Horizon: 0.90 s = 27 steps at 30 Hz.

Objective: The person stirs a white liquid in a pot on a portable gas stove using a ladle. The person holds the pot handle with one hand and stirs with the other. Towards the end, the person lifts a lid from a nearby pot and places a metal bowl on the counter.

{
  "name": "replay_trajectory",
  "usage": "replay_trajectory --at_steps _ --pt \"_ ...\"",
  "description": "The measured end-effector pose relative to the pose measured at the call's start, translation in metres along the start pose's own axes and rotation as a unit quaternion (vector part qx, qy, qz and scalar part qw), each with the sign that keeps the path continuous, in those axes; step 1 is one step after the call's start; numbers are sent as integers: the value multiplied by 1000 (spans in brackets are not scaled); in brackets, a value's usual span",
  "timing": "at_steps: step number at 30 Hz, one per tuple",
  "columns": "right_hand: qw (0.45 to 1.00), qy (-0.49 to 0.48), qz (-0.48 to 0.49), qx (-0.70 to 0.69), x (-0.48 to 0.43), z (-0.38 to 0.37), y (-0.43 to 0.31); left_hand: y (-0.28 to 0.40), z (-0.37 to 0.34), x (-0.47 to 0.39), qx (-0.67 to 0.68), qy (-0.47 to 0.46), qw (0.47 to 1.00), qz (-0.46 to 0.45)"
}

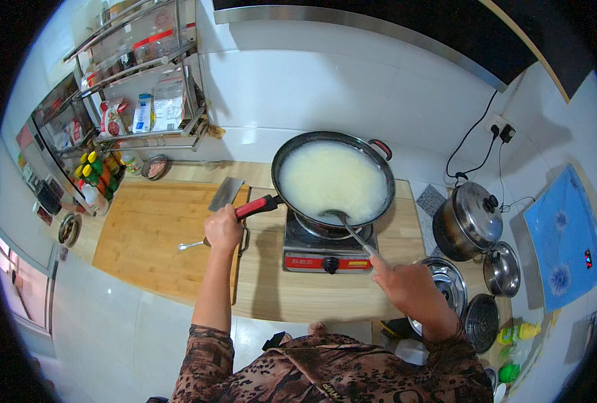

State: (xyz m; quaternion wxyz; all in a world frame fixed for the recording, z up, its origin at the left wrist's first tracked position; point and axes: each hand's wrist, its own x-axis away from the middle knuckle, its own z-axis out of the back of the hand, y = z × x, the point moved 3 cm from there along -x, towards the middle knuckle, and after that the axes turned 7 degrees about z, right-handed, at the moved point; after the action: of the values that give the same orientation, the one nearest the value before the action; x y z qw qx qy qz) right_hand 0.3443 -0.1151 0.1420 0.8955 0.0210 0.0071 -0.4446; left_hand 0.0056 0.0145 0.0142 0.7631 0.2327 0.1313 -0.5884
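Observation:
My left hand (223,227) grips the red and black handle (256,205) of a large black wok (275,177). The wok rests on a portable gas stove (303,249) with a red front panel and a black knob. Cloudy, pale yellow liquid (336,176) fills much of it. In my right hand (404,283) is a metal ladle (354,236), its bowl dipped into the liquid at the wok's near side. Under my left hand lies a wooden cutting board (162,231). A cleaver (226,193) rests at its far right corner, and a small metal utensil (191,245) lies beside my wrist, partly hidden.
On the right stand a lidded pot (444,226), a steel pan (502,269) and a round metal tray (459,282). Sauce bottles (94,174) and a small bowl of pinkish food (156,167) sit at the left back. A metal rack (147,136) hangs above; a range hood (369,27) overhangs the wall.

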Motion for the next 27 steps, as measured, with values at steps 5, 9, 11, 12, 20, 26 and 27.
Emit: replay_trajectory --at_steps 5,9,11,12,20,26,27 --pt "999 46 8 -17 -12 -3 -7 -3 -2 0 -5 5 1000 -17" --pt "999 53 8 3 -32 -24 -5 -4 -4 1 21 67 996 -47" --pt "995 89 31 13 -42 -32 -3 -6 -9 1 31 71 996 -45" --pt "993 106 43 17 -46 -36 -2 -7 -8 0 24 65 997 -45" --pt "997 49 18 61 -100 -72 11 -11 -6 3 26 21 999 -31" --pt "997 -9 -8 76 -134 -88 31 1 2 10 12 64 998 13" --pt "997 -17 -14 80 -139 -90 33 2 5 13 7 66 998 23"
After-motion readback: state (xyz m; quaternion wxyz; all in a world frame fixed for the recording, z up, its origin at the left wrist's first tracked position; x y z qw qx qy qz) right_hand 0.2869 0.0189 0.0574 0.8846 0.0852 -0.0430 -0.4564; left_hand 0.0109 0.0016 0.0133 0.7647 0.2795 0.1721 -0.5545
